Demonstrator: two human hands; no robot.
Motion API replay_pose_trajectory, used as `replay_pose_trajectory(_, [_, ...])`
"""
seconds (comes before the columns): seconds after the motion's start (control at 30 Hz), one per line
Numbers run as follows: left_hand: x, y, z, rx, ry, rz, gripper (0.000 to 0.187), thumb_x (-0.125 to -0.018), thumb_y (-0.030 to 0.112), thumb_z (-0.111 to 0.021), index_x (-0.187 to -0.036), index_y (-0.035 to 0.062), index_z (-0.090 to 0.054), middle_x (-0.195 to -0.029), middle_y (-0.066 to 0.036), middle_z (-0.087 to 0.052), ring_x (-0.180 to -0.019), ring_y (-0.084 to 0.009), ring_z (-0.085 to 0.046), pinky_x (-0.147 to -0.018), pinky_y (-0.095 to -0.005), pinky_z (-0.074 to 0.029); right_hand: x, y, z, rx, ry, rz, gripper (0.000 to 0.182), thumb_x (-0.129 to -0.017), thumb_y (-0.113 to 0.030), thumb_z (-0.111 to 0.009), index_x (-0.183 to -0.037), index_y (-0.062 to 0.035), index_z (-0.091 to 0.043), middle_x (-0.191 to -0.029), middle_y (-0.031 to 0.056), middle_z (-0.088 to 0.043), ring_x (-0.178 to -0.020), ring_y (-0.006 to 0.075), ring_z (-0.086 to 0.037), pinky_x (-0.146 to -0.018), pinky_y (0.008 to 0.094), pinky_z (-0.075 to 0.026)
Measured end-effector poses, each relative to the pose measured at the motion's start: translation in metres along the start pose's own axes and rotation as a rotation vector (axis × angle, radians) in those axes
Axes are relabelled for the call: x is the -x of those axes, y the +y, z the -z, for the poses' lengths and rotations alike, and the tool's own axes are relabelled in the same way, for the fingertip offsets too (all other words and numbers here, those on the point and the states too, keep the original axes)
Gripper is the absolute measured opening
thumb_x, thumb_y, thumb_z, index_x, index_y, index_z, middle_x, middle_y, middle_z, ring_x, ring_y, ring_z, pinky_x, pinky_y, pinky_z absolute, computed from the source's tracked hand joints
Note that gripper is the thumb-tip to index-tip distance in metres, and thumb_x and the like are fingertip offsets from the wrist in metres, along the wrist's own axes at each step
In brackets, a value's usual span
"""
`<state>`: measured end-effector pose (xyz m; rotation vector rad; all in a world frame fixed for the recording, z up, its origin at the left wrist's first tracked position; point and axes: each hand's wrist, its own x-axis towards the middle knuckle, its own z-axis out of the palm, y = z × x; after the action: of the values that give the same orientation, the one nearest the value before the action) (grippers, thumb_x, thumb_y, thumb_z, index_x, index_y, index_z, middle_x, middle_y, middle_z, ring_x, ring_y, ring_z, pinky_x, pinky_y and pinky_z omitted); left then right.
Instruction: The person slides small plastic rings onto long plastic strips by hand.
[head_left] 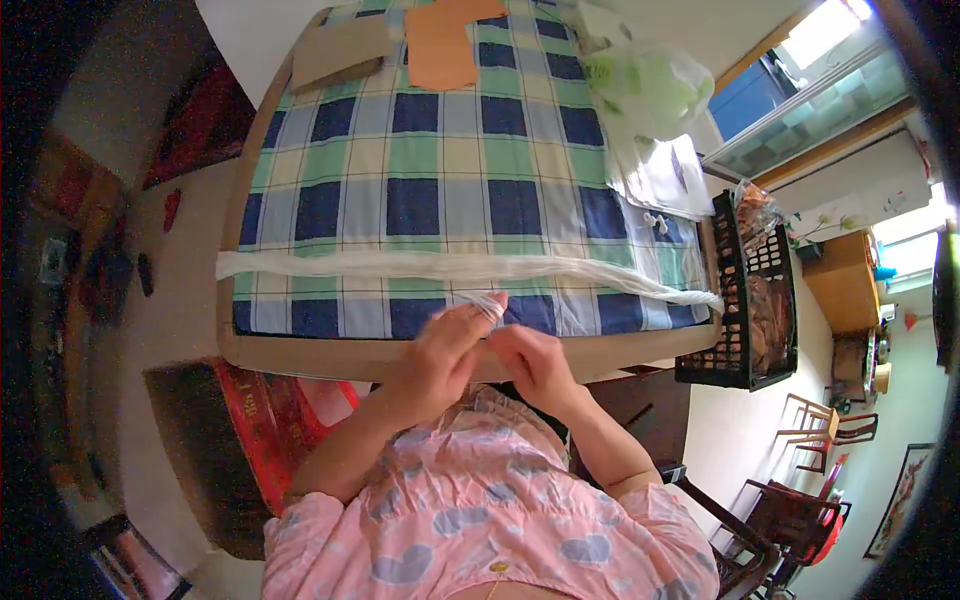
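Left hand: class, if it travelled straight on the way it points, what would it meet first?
Probably the long white bundle lying across the checked cloth, just ahead of the left hand; its height is unclear, so it might pass above.

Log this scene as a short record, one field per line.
Surface: table under a checked tablecloth
Across it: long white fibre bundle, spanning side to side
Left hand: at the near edge, white strip at its fingers; held or wrapped, unclear
Right hand: fingers curled, close beside the left
Far end: orange sheet, cardboard piece
Far right: whitish-green plastic bag
Beside table, right: black plastic crate
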<state>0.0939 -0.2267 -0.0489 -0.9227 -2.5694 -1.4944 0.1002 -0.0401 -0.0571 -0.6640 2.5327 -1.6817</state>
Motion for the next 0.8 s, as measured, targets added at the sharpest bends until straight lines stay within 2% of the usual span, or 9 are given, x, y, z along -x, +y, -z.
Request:
replay_pose_trajectory(0.03, [-0.001,-0.001,-0.002,-0.335,-0.005,-0.066,0.035,-0.081,0.003,-0.06,-0.115,-0.0007,-0.052,-0.116,-0.017,-0.057,-0.106,-0.0307,-0.056,-0.092,-0.0344,-0.042,-0.002,-0.001,0.003,0.035,0.022,-0.014,0.01,-0.084,0.002,-0.051,-0.092,-0.0003,-0.057,-0.083,0.0146,-0.061,-0.074,0.0289,-0.062,-0.065,0.0314,-0.048])
replay_pose_trajectory(0.13, [0.001,0.001,-0.003,0.14,-0.207,0.353,0.032,-0.08,0.0,-0.058,-0.112,-0.001,-0.054,-0.114,-0.018,-0.058,-0.108,-0.0297,-0.055,-0.095,-0.0341,-0.041,-0.005,0.001,0.008,0.075,0.056,-0.022,0.01,-0.084,0.001,-0.051,-0.092,0.0001,-0.057,-0.083,0.0144,-0.06,-0.074,0.0281,-0.061,-0.065,0.0308,-0.047])
replay_pose_trajectory(0.23, [0.002,-0.003,-0.006,1.047,0.141,0.318,0.031,-0.079,-0.001,-0.058,-0.109,0.0019,-0.055,-0.109,-0.016,-0.059,-0.103,-0.0296,-0.057,-0.09,-0.0344,-0.044,-0.001,0.004,-0.001,0.037,0.082,0.031,0.01,-0.084,0.001,-0.052,-0.092,0.0002,-0.057,-0.082,0.0137,-0.06,-0.071,0.0273,-0.06,-0.063,0.0304,-0.047])
replay_pose_trajectory(0.33, [-0.006,0.001,-0.018,0.11,0.189,0.024,0.028,-0.079,0.0,-0.059,-0.107,0.005,-0.056,-0.102,-0.014,-0.06,-0.096,-0.0278,-0.058,-0.084,-0.033,-0.046,-0.002,0.004,-0.006,0.072,0.09,0.026,0.009,-0.084,0.001,-0.053,-0.092,0.0003,-0.057,-0.08,0.0127,-0.059,-0.067,0.0265,-0.059,-0.06,0.0307,-0.046])
replay_pose_trajectory(0.43, [-0.003,-0.006,-0.027,-0.283,0.234,0.015,0.022,-0.079,0.002,-0.06,-0.101,0.0051,-0.057,-0.096,-0.013,-0.061,-0.088,-0.0294,-0.059,-0.077,-0.035,-0.048,-0.006,0.002,-0.001,0.151,0.062,-0.009,0.009,-0.083,0.0,-0.058,-0.092,-0.0001,-0.058,-0.078,0.0118,-0.059,-0.066,0.0253,-0.057,-0.059,0.0313,-0.046])
replay_pose_trajectory(0.53, [-0.003,-0.008,-0.02,-0.174,0.116,0.131,0.014,-0.079,0.004,-0.061,-0.092,0.0039,-0.058,-0.089,-0.014,-0.06,-0.082,-0.0315,-0.059,-0.072,-0.0376,-0.048,-0.001,0.008,-0.002,0.2,0.079,0.031,0.013,-0.081,-0.001,-0.062,-0.093,-0.001,-0.059,-0.077,0.0109,-0.058,-0.065,0.0243,-0.057,-0.058,0.0314,-0.046])
replay_pose_trajectory(0.6, [-0.001,-0.013,-0.018,-0.096,0.091,0.186,0.016,-0.077,0.003,-0.063,-0.092,0.0029,-0.059,-0.088,-0.015,-0.06,-0.082,-0.032,-0.06,-0.069,-0.0364,-0.048,0.0,0.01,-0.002,0.182,0.115,0.092,0.017,-0.079,-0.001,-0.065,-0.095,-0.0018,-0.06,-0.078,0.0105,-0.059,-0.066,0.0239,-0.057,-0.057,0.0313,-0.046])
replay_pose_trajectory(0.73, [-0.005,-0.003,-0.004,0.1,-0.057,0.289,0.015,-0.079,0.006,-0.063,-0.093,0.0017,-0.059,-0.087,-0.016,-0.06,-0.082,-0.0316,-0.061,-0.07,-0.0352,-0.048,-0.004,-0.001,0.007,0.138,0.016,0.128,0.02,-0.079,0.001,-0.066,-0.098,-0.0023,-0.06,-0.081,0.0104,-0.06,-0.068,0.0245,-0.059,-0.058,0.0311,-0.047])
replay_pose_trajectory(0.8, [-0.007,0.001,0.0,0.174,-0.066,0.281,0.01,-0.083,0.008,-0.059,-0.089,0.0009,-0.057,-0.086,-0.017,-0.059,-0.081,-0.0332,-0.059,-0.07,-0.0372,-0.047,-0.006,-0.001,0.014,0.132,-0.072,0.168,0.02,-0.079,0.0,-0.066,-0.099,-0.0024,-0.06,-0.083,0.011,-0.06,-0.07,0.0249,-0.059,-0.06,0.0311,-0.047])
